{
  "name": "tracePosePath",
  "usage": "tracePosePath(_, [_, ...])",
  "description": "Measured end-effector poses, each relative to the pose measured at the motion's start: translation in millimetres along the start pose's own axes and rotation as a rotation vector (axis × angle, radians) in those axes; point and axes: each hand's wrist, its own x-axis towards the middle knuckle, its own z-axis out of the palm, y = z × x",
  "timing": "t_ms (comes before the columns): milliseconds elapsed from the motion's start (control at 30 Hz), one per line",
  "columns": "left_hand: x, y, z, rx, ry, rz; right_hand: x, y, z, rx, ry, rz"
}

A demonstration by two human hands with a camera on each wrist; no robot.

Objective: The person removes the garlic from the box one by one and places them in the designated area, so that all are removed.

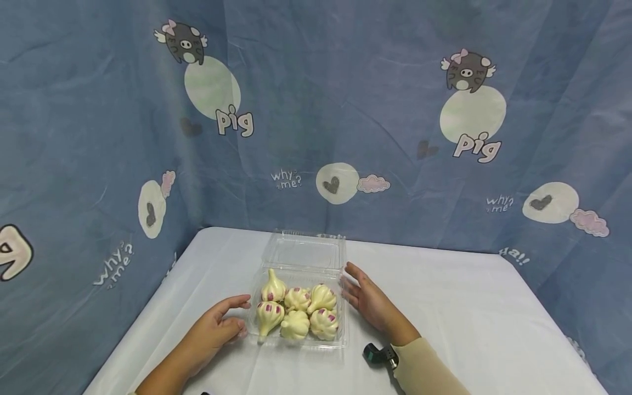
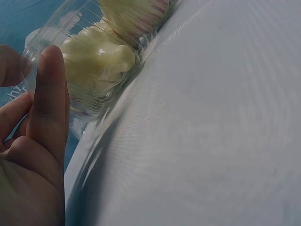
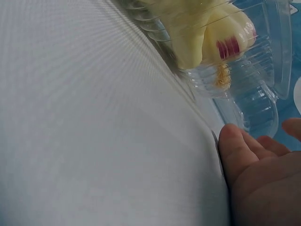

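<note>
A clear plastic container [image 1: 316, 343] stands on the table with its lid [image 1: 308, 253] folded back, and several cream garlic bulbs [image 1: 295, 325] with purplish patches lie inside. On its left side is the left hand [image 1: 209, 332], fingers extended toward the wall. The left wrist view has this hand [image 2: 37, 117] at the container's rim; whether it touches is unclear. Beside the container's right edge, the right hand [image 1: 372, 304] has its fingers loosely extended. In the right wrist view the right hand [image 3: 258, 174] lies low by the tabletop and holds nothing, with a garlic bulb [image 3: 230, 35] above.
White cloth [image 1: 459, 307] covers the table. Behind and to the left hangs a blue printed curtain [image 1: 296, 109]. A small black device [image 1: 376, 354] is at the right wrist, next to the beige sleeve [image 1: 427, 370].
</note>
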Motion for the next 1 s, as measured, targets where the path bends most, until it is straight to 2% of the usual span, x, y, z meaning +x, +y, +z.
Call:
tracePosePath(133, [0.4,1.6,-0.9,-0.009,-0.001,-0.003,-2.1,-2.0,0.0,-0.018,0.028,0.003])
tracePosePath(300, [1.2,3.1,-1.6,-0.020,-0.001,-0.015,-3.6,-6.3,3.1,-0.087,0.127,-0.005])
tracePosePath(433, [0.8,3.5,-1.5,-0.032,-0.007,-0.025,-5.1,-9.2,7.4,-0.222,0.232,-0.029])
tracePosePath(533, [0.0,3.3,-1.2,-0.031,-0.016,-0.016,-6.8,-11.4,9.4,-0.364,0.306,-0.063])
tracePosePath(667, [0.9,2.3,-1.5,-0.023,-0.025,0.004,-8.8,-16.4,9.6,-0.516,0.367,-0.110])
tracePosePath(767, [1.8,2.7,-1.9,-0.022,-0.027,0.010,-10.1,-21.8,9.7,-0.569,0.374,-0.127])
tracePosePath(933, [0.0,2.2,-2.5,-0.025,-0.025,-0.004,-16.2,-31.5,15.3,-0.619,0.309,-0.157])
tracePosePath(1000, [-0.8,0.8,-2.5,-0.024,-0.021,-0.010,-19.3,-33.9,18.7,-0.674,0.285,-0.173])
